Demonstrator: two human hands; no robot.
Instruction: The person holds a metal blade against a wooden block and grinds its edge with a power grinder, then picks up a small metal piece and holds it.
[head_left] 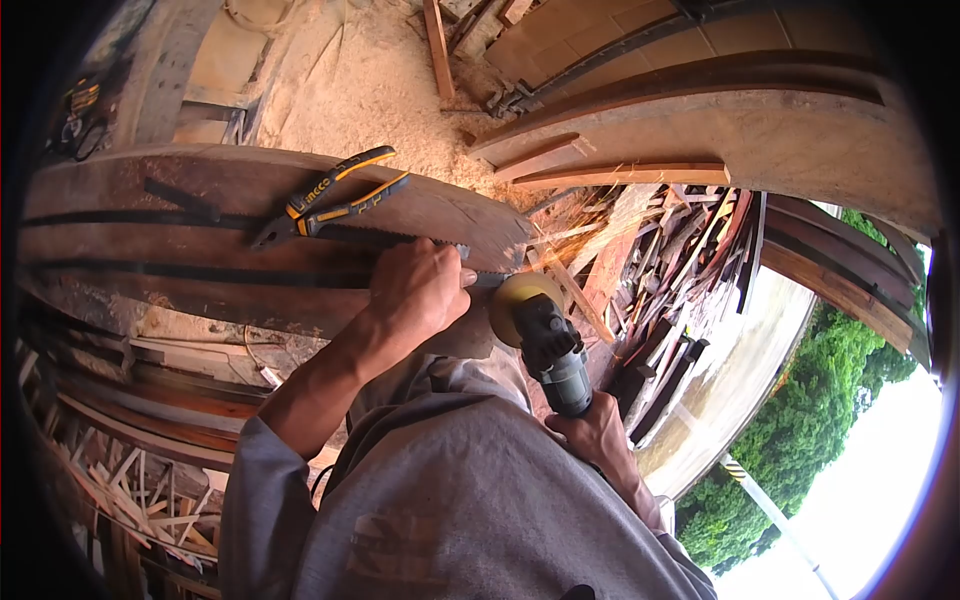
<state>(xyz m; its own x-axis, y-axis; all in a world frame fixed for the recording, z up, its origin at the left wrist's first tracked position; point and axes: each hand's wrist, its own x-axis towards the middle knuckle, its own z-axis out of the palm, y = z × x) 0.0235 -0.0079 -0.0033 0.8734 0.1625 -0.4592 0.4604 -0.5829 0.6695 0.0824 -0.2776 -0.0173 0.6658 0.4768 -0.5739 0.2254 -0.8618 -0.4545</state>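
Observation:
My left hand (418, 290) presses down on a toothed saw blade (400, 238) that lies on a worn wooden bench (150, 210). My right hand (598, 436) grips the body of a dark angle grinder (552, 352). Its yellowish disc (512, 298) meets the blade's end right beside my left thumb. Sparks (600, 215) fly off to the upper right from the contact point.
Black-and-yellow pliers (335, 198) lie on the bench above my left hand. Sawdust (370, 90) is heaped behind. Wood offcuts (680, 270) are piled to the right, planks and scraps (140, 440) to the left. Trees (830, 410) show beyond the edge at lower right.

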